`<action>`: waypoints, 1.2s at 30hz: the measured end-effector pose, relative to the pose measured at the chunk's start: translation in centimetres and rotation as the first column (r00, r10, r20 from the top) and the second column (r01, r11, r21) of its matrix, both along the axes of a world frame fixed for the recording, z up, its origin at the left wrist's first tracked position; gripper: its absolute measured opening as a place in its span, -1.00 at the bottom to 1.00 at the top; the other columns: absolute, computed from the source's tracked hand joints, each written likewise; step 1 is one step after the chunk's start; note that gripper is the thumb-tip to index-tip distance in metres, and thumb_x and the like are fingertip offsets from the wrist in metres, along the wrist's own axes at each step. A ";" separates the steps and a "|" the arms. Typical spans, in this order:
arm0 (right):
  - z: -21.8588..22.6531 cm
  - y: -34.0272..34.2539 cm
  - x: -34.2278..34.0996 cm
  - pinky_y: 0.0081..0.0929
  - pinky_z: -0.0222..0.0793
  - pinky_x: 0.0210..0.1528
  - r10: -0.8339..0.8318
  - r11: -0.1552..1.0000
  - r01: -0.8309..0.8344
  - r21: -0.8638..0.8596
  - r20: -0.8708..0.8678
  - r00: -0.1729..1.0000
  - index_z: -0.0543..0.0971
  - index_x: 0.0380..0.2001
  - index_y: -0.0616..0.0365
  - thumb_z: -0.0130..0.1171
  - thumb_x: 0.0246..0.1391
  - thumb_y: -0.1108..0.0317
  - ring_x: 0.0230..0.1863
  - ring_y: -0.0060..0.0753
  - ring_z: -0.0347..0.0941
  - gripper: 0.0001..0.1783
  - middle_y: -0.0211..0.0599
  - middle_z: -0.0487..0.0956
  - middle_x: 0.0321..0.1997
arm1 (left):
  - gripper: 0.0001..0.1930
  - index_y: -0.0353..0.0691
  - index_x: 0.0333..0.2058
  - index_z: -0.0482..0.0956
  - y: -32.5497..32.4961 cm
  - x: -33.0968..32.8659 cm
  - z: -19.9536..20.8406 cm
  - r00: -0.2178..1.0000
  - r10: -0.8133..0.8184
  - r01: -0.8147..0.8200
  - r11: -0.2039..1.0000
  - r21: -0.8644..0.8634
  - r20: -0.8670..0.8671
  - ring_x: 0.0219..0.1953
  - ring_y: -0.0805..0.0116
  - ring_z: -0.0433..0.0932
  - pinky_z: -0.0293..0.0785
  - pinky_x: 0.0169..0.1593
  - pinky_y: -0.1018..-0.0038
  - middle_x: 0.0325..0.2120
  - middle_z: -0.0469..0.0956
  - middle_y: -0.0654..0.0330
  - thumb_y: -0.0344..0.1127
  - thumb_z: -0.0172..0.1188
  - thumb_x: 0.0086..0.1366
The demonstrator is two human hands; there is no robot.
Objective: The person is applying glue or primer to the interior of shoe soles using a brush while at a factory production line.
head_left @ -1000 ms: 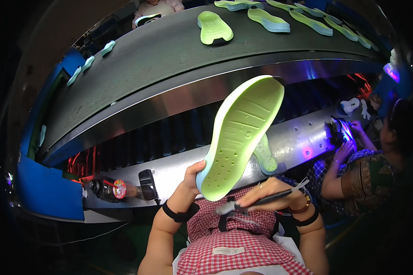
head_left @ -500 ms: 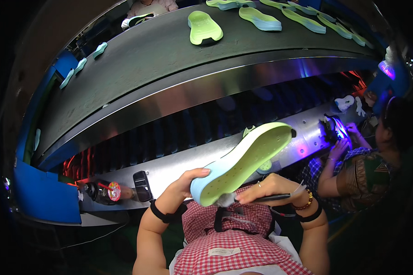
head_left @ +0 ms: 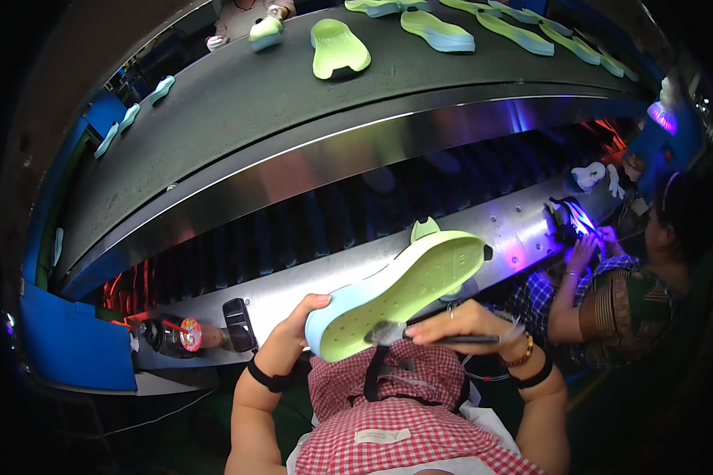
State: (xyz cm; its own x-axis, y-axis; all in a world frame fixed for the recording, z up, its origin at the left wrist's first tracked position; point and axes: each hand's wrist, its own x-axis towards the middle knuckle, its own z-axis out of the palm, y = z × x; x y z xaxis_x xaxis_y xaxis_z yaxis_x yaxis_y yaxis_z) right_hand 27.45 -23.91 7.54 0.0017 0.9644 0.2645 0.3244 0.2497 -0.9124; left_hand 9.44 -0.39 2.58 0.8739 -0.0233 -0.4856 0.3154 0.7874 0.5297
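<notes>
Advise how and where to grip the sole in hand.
I'd grip the sole by its raised wall at the blue left end, from the left: the rim offers a thumb hold, and the brush, in the right hand, lies further right.

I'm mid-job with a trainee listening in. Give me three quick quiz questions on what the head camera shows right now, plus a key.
1. Fill in the blank: the right hand holds a ____.
2. True or false: the left hand is holding nothing.
3. Which colours are the other soles lying on the conveyor belt?
A) red and white
B) green and blue
C) black and orange

Key:
1. Brush.
2. False: it grips one end of a shoe sole.
3. B.
</notes>
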 end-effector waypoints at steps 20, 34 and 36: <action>1.1 -1.0 0.1 -0.48 0.37 -0.04 -0.081 0.997 0.081 0.003 -0.024 0.996 0.55 -0.28 0.22 0.16 -0.13 0.58 -0.14 -0.30 0.48 -0.76 -0.12 0.54 -0.20 | -0.32 -0.32 -0.02 0.35 1.8 -2.7 -0.1 0.979 0.202 -0.204 0.977 0.065 0.037 -0.15 0.09 0.46 0.40 -0.08 0.33 -0.13 0.43 -0.06 0.07 0.01 -0.04; 4.1 -1.1 -2.3 -0.56 0.38 -0.24 -0.232 0.950 0.237 0.204 -0.047 0.971 0.57 -0.40 0.24 0.29 -0.31 0.56 -0.31 -0.33 0.52 -0.74 -0.14 0.57 -0.30 | -0.28 -0.26 0.03 0.28 2.5 -1.5 -2.3 0.859 0.372 -0.174 0.859 -0.481 0.352 0.00 0.07 0.34 0.27 0.03 0.21 0.00 0.31 -0.08 0.24 -0.12 0.09; 2.7 0.2 -2.5 -0.59 0.35 -0.25 -0.335 0.922 0.342 0.179 -0.072 0.940 0.57 -0.39 0.25 0.27 -0.29 0.57 -0.32 -0.37 0.51 -0.75 -0.14 0.56 -0.27 | -0.18 -0.24 0.12 0.13 0.1 2.0 -4.5 0.785 0.532 -0.316 0.784 -0.534 0.317 0.09 -0.04 0.22 0.21 0.07 0.07 0.08 0.19 -0.11 0.36 -0.23 0.10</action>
